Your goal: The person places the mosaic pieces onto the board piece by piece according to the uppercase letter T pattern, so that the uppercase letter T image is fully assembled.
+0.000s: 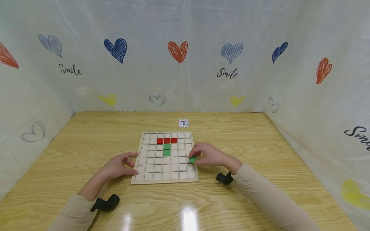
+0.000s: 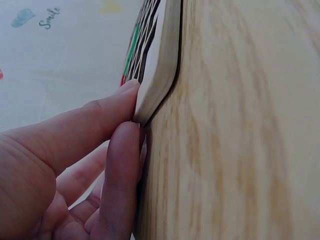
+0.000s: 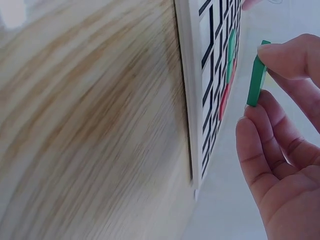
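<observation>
A wooden grid board (image 1: 154, 181) lies flat on the table. Three red tiles (image 1: 167, 141) form a row in its upper part, with two green tiles (image 1: 166, 149) in a column below the middle one. Over the board's right edge, my right hand (image 1: 212, 155) pinches another green tile (image 3: 257, 80) between thumb and fingertips, raised above the squares. My left hand (image 1: 118, 166) rests at the board's left edge, thumb and forefinger spread apart along it. Its thumb tip (image 2: 131, 86) touches the rim in the left wrist view, other fingers partly hidden behind.
A small printed card (image 1: 183, 123) showing a red and green T pattern on a grid lies behind the board. Black wrist mounts (image 1: 107, 203) sit on both forearms. White curtains (image 1: 185, 86) with hearts and lettering enclose the wooden table (image 1: 248, 134) at the back and sides.
</observation>
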### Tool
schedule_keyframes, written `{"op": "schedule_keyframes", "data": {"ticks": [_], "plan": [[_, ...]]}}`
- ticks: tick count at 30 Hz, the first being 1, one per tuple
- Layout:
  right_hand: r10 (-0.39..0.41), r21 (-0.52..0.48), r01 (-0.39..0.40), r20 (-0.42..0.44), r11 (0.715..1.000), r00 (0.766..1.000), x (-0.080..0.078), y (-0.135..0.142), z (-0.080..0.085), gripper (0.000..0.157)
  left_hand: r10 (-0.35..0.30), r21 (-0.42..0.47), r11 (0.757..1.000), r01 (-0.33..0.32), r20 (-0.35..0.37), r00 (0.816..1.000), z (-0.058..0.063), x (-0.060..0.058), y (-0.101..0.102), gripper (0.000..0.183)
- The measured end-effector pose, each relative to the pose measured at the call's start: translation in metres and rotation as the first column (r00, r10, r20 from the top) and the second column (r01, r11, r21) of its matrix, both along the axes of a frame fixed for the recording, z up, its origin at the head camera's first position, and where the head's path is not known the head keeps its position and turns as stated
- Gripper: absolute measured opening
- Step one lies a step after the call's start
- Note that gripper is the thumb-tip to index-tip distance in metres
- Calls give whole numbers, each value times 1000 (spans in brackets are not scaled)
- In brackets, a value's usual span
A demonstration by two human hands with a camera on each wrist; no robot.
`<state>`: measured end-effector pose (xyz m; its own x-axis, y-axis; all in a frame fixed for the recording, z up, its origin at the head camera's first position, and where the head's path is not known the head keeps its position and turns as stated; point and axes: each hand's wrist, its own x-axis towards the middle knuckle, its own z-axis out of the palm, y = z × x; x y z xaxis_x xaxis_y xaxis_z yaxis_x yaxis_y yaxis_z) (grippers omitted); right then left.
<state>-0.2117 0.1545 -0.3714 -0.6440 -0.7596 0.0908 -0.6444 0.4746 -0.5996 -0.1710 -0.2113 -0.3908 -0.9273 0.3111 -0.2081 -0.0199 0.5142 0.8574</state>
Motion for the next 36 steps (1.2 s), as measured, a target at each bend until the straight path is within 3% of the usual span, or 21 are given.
{"op": "schedule_keyframes", "data": {"ticks": [36], "plan": [[68,1,-68,10,998,998,-22,-57,-2,20,5,-4,1000,-5,6,1000,2,2,1,77]]}}
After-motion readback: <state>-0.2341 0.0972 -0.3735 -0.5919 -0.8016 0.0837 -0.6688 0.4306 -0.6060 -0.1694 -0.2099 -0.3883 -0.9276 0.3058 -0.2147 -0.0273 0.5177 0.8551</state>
